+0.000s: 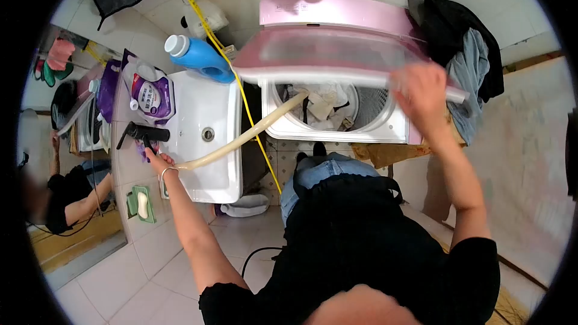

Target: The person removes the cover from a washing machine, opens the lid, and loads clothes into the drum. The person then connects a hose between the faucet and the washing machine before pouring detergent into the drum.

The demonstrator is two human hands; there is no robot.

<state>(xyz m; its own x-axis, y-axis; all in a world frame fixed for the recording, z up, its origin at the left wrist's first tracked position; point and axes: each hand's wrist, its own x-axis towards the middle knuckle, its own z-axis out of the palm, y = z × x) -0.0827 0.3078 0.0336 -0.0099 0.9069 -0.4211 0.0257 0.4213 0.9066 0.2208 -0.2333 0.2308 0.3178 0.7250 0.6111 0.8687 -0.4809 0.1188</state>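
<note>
My left hand [159,161] is at the sink, closed around the end of a cream hose [241,139] just beneath the black faucet [147,133]. From there the hose runs across the sink into the open drum of a pink and white washing machine [394,123]. Light and dark laundry [328,108] lies in the drum. At the machine's right side my right hand [419,96], smeared by motion, has its fingers curled at the edge of the raised translucent lid [331,51]. The exact join of hose and faucet is hidden by my left hand.
A white sink [226,174] carries a blue bottle [198,57] and a purple-labelled detergent jug [150,95] at its back. A yellow cord [245,102] hangs between sink and machine. Dark and grey clothes [466,63] hang at right. A soap dish [141,204] sits at left.
</note>
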